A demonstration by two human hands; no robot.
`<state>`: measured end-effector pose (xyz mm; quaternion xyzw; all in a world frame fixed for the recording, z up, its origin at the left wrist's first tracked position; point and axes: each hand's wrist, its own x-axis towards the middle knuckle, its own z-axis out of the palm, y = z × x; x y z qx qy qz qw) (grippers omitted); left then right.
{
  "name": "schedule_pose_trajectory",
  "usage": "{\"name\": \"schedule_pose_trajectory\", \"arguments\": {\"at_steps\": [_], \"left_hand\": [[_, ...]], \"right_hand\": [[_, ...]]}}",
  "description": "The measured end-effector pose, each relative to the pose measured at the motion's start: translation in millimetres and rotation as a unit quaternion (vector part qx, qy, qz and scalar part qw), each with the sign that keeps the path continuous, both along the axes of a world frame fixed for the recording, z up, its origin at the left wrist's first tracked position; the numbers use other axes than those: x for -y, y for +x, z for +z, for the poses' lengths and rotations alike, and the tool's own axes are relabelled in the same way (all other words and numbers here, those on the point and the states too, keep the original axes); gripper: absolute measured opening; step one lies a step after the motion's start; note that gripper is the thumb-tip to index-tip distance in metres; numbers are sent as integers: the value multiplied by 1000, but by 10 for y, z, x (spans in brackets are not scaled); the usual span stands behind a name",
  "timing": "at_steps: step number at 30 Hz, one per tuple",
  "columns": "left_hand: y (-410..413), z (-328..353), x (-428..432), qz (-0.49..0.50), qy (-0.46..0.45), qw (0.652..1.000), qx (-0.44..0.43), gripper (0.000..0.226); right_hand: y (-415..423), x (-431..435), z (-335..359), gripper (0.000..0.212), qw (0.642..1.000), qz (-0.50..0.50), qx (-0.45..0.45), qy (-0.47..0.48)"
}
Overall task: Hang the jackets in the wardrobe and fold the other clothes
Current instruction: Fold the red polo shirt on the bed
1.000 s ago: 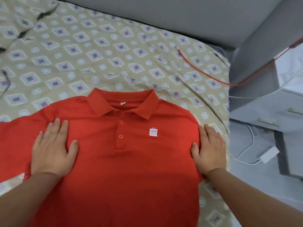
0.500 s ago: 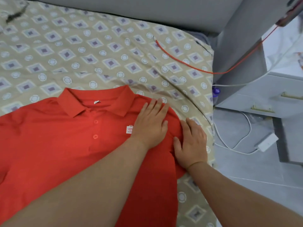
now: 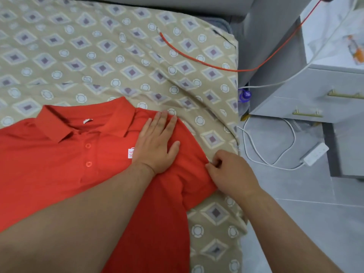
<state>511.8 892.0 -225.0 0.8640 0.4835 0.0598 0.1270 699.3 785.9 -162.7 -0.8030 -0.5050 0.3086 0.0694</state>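
Since half a second ago my right hand has lifted off its flat rest beside the left and curled up: its fingers are now bent in and pinch the outer edge of the short sleeve of the red polo shirt, at the shirt's right side. My left hand has stayed where it was, fingers straight and lying close together, palm pressed flat on the shoulder of the shirt just left of that sleeve, with my forearm crossing over the shirt's front from the near left. The heel of this hand covers part of the small white logo on the chest, so only its left edge shows. The cloth between my two hands is bunched into a few soft folds. The shirt lies face up, spread on the bed, its collar pointing far and its two buttons showing below the collar; its left part runs out of view. Under it is a beige bedspread printed with diamonds and rings, wrinkled to the right of the collar. A red cable curves over the far right corner of the bed and rises off to the right. Beyond the bed's right edge stands a grey nightstand with brass drawer handles, and on the grey tiled floor before it lie a white power strip and a looping white cable.
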Motion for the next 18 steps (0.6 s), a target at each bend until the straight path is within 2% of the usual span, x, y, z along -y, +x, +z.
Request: {"name": "schedule_pose_trajectory", "arguments": {"at_steps": [4, 7, 10, 12, 14, 16, 18], "left_hand": [[-15, -6, 9, 10, 3, 1000, 16, 73], [4, 20, 5, 14, -4, 1000, 18, 74], [8, 56, 17, 18, -13, 999, 26, 76], [1, 56, 22, 18, -13, 999, 31, 76], [-3, 53, 17, 19, -14, 999, 33, 76], [-5, 52, 20, 23, -17, 999, 36, 76], [-10, 47, 25, 24, -13, 999, 43, 75]], "right_hand": [[-10, 36, 110, 17, 1000, -2, -13, 6], [-53, -47, 136, 28, 997, -52, -34, -51], [-100, -134, 169, 23, 991, -34, -58, -114], [-158, -138, 170, 25, 990, -3, -36, -134], [-239, -99, 155, 43, 990, 2, 22, -137], [-316, -50, 157, 55, 989, -73, 16, -126], [-372, -6, 160, 45, 985, -133, -28, -108]]}}
